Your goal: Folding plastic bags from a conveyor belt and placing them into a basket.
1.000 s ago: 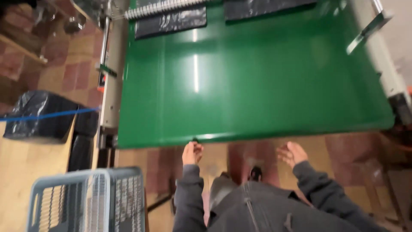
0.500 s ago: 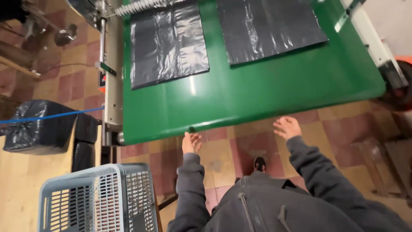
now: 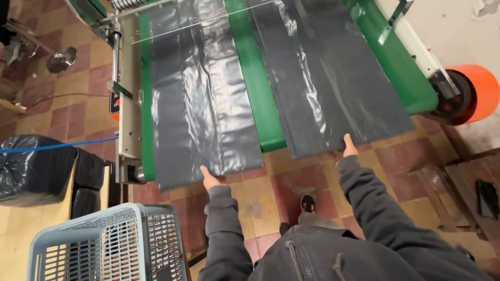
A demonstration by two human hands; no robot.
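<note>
Both arms reach forward, left hand (image 3: 209, 179) and right hand (image 3: 349, 148) open, palms up.

The fingers of the left hand (image 3: 208, 179) are covered by the hanging end of the left black plastic sheet (image 3: 200, 99) — whether they are curled on it cannot be told. The fingertips of the right hand (image 3: 349, 147) are likewise hidden under the edge of the right black plastic sheet (image 3: 333, 78).

Both sheets are cut off by the top edge, as is the green conveyor belt (image 3: 258, 93), so their far ends are not seen. The orange roll (image 3: 476, 91) is cropped at the right edge. The grey plastic crate (image 3: 104, 244) is cut by the bottom edge. The filled black bag (image 3: 31, 166) is cropped at the left edge — its contents are concealed.
</note>
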